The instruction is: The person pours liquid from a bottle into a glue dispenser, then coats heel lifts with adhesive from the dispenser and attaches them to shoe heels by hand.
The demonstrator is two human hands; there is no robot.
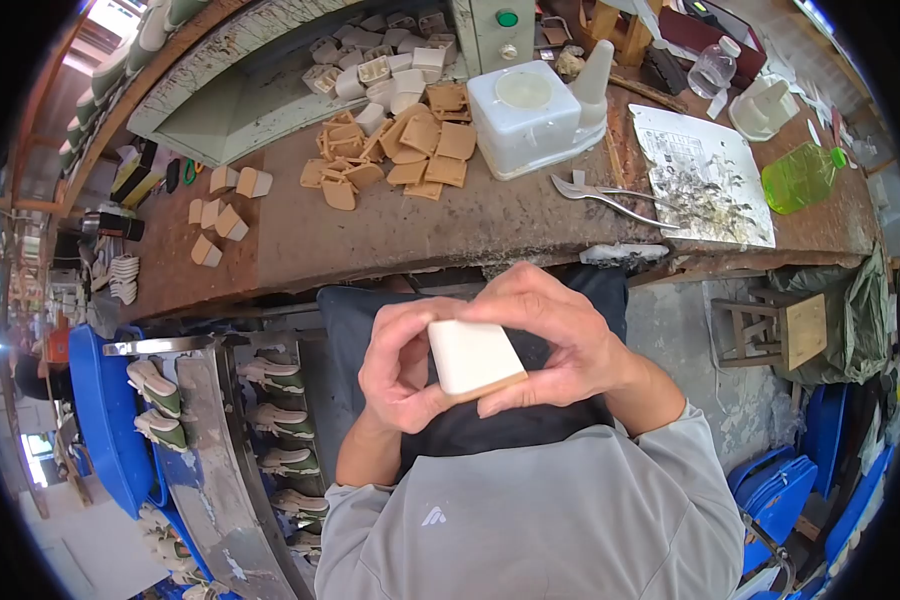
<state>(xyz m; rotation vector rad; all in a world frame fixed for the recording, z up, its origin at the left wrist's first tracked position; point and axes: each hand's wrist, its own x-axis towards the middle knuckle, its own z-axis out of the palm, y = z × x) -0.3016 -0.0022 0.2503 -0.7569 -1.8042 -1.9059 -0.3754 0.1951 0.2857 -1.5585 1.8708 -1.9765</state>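
Note:
Both my hands hold a cream shoe heel (475,357) above my lap, in front of the bench edge. Along its lower edge runs a thin tan layer. My left hand (402,365) grips its left side, thumb low and fingers curled at the top. From the right, my right hand (550,340) pinches it between the thumb below and the fingers above. On the bench beyond lie a heap of flat tan heel pieces (410,145) and a pile of cream heels (380,65). Several heels with tan faces (232,223) stand at the left.
A white plastic container (525,120) stands mid-bench. Pliers (615,200) lie beside a stained white sheet (705,170), with a green liquid bottle (802,178) farther right. Racks of shoes (285,420) are at the lower left. A wooden stool (800,330) is at the right.

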